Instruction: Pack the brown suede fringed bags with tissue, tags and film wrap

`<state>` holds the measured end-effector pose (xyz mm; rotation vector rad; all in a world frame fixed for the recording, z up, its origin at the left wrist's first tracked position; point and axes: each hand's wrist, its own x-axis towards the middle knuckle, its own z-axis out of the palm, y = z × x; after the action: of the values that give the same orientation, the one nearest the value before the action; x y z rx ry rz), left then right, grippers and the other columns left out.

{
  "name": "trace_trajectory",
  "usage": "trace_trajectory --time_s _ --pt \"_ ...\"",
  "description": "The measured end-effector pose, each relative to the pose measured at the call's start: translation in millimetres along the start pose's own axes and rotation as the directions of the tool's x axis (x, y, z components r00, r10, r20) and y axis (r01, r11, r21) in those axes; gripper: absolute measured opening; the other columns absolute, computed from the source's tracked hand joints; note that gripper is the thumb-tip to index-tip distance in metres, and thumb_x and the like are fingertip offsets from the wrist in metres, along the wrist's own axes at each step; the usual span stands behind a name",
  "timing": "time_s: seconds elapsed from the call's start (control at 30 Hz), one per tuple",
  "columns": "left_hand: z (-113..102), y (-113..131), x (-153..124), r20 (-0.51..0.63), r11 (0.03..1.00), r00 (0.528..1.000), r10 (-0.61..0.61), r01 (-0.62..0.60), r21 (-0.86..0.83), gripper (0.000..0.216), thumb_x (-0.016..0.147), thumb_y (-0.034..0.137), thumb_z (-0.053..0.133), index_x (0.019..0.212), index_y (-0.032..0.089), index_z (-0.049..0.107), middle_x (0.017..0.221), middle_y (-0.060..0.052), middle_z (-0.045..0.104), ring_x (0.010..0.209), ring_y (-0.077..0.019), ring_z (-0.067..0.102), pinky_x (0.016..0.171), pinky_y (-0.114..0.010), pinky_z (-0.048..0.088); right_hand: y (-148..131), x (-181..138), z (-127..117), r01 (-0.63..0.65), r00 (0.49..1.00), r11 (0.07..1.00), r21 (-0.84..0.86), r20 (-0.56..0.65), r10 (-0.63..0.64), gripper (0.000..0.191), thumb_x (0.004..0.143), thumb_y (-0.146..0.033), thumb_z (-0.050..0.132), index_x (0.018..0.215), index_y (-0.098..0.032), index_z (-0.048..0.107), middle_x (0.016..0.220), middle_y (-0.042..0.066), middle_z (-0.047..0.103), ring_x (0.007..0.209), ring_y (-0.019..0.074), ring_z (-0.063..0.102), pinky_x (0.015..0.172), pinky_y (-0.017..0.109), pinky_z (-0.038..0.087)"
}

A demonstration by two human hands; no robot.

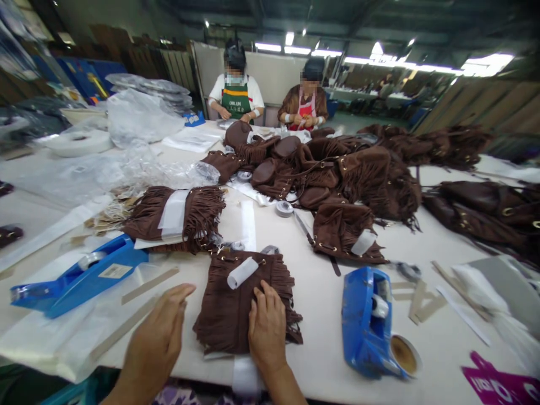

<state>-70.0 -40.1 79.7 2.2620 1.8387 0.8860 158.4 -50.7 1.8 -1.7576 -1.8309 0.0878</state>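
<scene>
The white table (320,292) carries a brown fringed bag (236,309) at the middle of its near edge. A blue tape dispenser (365,326) lies just right of it, and a second blue dispenser (80,275) lies toward the left edge, with cardboard strips (149,285) between. Farther in lie a paper-banded fringed bag (185,216) and a tape roll (284,208). A heap of brown bags (346,169) spreads toward the far edge, and clear plastic bags (139,121) lie at the far left.
</scene>
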Motion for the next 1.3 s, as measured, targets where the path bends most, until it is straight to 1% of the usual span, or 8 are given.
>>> trace_trajectory --time_s 0.2,0.33,0.53,0.63,0.87,0.97,1.1,1.3 --pt "71.7 39.8 39.7 0.183 0.958 0.982 -0.048 0.097 -0.268 0.049 0.094 0.017 0.037 0.143 0.02 0.042 0.14 -0.011 0.058 0.129 -0.0219 0.056 0.109 -0.045 0.048 3.8 -1.8 5.3 0.023 0.999 1.0 -0.021 -0.035 -0.024 0.034 0.096 -0.014 0.044 0.127 -0.018 0.057 0.14 0.013 0.054 0.128 0.0267 0.05 0.103 0.047 0.045" --pt "75.6 40.9 43.7 0.192 0.965 0.972 0.135 -0.085 -0.249 0.056 0.096 0.014 0.037 0.151 0.026 0.033 0.143 -0.007 0.055 0.134 -0.0179 0.051 0.112 -0.038 0.045 8.1 -3.4 9.6 0.022 0.999 1.0 0.013 -0.042 -0.022 0.035 0.096 -0.015 0.043 0.129 -0.019 0.055 0.139 0.012 0.055 0.127 0.0269 0.051 0.102 0.047 0.046" --pt "74.5 38.3 42.8 0.277 0.899 0.867 0.415 -0.343 -0.271 0.061 0.09 0.005 0.041 0.146 0.029 0.041 0.128 -0.004 0.066 0.118 -0.0133 0.063 0.103 -0.024 0.05 12.0 -5.7 22.4 -0.014 0.985 0.996 0.087 -0.17 0.028 0.056 0.097 -0.018 0.04 0.152 -0.02 0.032 0.14 0.013 0.056 0.125 0.0293 0.055 0.098 0.048 0.049" --pt "83.5 36.3 44.7 0.314 0.886 0.849 0.425 -0.318 -0.338 0.063 0.085 0.001 0.041 0.142 0.029 0.046 0.124 -0.004 0.069 0.114 -0.0137 0.065 0.1 -0.023 0.052 14.8 -4.0 25.8 0.006 0.983 0.995 0.101 -0.186 0.013 0.065 0.096 -0.019 0.04 0.158 -0.023 0.022 0.141 0.011 0.056 0.123 0.0306 0.057 0.095 0.049 0.051" --pt "87.1 41.3 58.1 0.42 0.889 0.863 0.282 -0.07 -0.453 0.039 0.098 0.014 0.039 0.129 0.031 0.055 0.117 -0.001 0.073 0.102 -0.0124 0.071 0.088 -0.02 0.058 35.8 -4.6 50.0 0.101 0.978 0.995 0.023 -0.183 -0.095 0.068 0.094 -0.024 0.047 0.157 -0.035 0.024 0.128 0.007 0.066 0.109 0.0315 0.066 0.082 0.046 0.056" --pt "91.3 40.3 60.2 0.319 0.916 0.912 0.256 -0.124 -0.381 0.037 0.099 0.015 0.037 0.127 0.029 0.055 0.107 -0.001 0.074 0.096 -0.0128 0.072 0.087 -0.022 0.059 37.9 -6.8 60.4 0.097 0.975 0.995 -0.02 -0.199 -0.099 0.072 0.091 -0.019 0.048 0.157 -0.036 0.023 0.126 0.007 0.067 0.105 0.0325 0.068 0.079 0.047 0.057" --pt "107.7 33.8 58.5 0.122 0.947 0.946 0.301 -0.282 -0.15 0.036 0.095 0.016 0.044 0.128 0.024 0.056 0.127 -0.009 0.066 0.122 -0.0216 0.061 0.105 -0.038 0.052 31.7 -7.8 61.8 0.029 0.982 0.999 -0.04 -0.186 -0.036 0.082 0.085 -0.009 0.046 0.158 -0.037 0.018 0.129 0.006 0.066 0.109 0.0319 0.067 0.082 0.049 0.055" --pt "127.5 17.7 57.1 0.115 0.968 0.974 0.195 -0.172 -0.183 0.04 0.093 0.02 0.051 0.133 0.026 0.053 0.135 -0.007 0.061 0.127 -0.0209 0.057 0.108 -0.038 0.051 12.4 6.4 37.1 0.019 0.995 0.998 -0.058 -0.101 -0.025 0.063 0.083 -0.029 0.057 0.145 -0.025 0.046 0.123 0.014 0.065 0.105 0.036 0.062 0.08 0.048 0.051"
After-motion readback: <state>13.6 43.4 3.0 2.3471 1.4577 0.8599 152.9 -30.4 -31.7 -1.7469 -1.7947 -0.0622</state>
